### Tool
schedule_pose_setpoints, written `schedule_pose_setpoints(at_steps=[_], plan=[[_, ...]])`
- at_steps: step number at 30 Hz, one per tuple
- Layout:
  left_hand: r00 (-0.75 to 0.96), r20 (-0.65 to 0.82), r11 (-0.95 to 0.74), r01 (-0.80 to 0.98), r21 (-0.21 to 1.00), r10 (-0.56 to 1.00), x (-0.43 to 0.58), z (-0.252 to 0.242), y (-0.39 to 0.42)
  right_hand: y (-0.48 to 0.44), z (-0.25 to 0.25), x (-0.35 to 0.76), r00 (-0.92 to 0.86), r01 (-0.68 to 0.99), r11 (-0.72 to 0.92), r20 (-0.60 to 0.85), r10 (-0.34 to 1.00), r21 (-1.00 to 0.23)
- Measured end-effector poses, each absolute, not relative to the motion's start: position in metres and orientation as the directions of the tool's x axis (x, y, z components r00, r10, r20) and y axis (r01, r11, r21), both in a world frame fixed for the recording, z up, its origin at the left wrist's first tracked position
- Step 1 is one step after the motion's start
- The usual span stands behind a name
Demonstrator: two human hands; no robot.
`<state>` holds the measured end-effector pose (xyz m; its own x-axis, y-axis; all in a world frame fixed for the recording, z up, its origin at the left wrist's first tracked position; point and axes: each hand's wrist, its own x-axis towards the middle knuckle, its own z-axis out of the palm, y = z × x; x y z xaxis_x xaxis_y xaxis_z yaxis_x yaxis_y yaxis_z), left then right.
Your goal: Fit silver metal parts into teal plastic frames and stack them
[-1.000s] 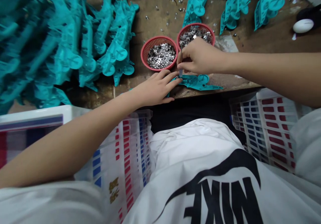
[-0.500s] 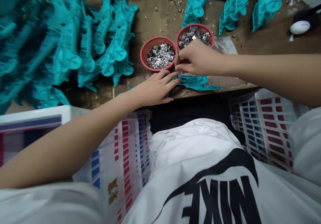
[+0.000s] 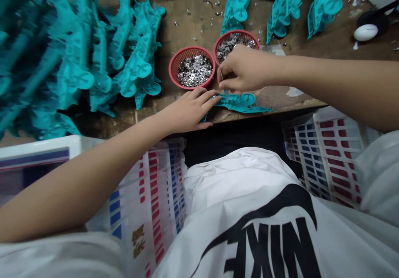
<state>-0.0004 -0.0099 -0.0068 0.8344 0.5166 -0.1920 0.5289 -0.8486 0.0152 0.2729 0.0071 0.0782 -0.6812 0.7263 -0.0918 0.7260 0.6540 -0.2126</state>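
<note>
Upper left: a heap of teal parts [image 3: 75, 62] is leaning in a dense stack on the bench [image 3: 177, 37]. Anything sliding off its lower end could be dropping toward the white crate [image 3: 75, 143] below.

Centre: the left red basket [image 3: 173, 72] is holding small shiny metal pieces, right behind your fingers. Your left hand [image 3: 193, 109] is lying spread over the left end of the teal workpiece [image 3: 240, 102], not clenched; can't tell how hard it's pressing. The workpiece is lying along the bench's near edge, so if that pressure is easing, it could be twisting or slipping toward your lap.

Just right of that, your right hand [image 3: 241, 68] is pinching a slim tool [image 3: 227, 94], pale end down at the workpiece. Contact point is too small to read. The tip is sitting close to your left fingertips; a skid off plastic could be jabbing them.

Behind that wrist, the right red basket [image 3: 257, 39] is sitting partly hidden. A careless lift could be tipping it, adding to the loose bits [image 3: 176, 23] upper centre.
</note>
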Motion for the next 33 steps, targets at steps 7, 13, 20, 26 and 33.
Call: schedule_pose_setpoints(at_steps=[7, 13, 20, 26, 33], plan=[[0.830, -0.181, -0.842, 0.540, 0.019, 0.528, 0.000, -0.007, -0.010, 0.005, 0.077, 0.272, -0.713, 0.697, 0.691, -0.081, 0.697, -0.190], [0.823, -0.204, -0.840, 0.543, 0.004, 0.531, 0.000, -0.005, -0.010, 0.005, 0.075, 0.273, -0.747, 0.663, 0.742, -0.154, 0.647, -0.100], [0.823, -0.179, -0.832, 0.553, 0.040, 0.539, -0.001, -0.008, -0.009, 0.013, 0.082, 0.282, -0.667, 0.741, 0.671, -0.103, 0.738, 0.011], [0.821, -0.083, -0.809, 0.570, 0.139, 0.564, -0.004, -0.008, -0.011, 0.031, 0.082, 0.294, -0.513, 0.766, 0.603, -0.352, 0.783, 0.223], [0.788, -0.085, -0.778, 0.616, 0.127, 0.610, 0.002, -0.007, -0.015, 0.038, 0.072, 0.293, -0.489, 0.731, 0.638, -0.467, 0.737, 0.242]])
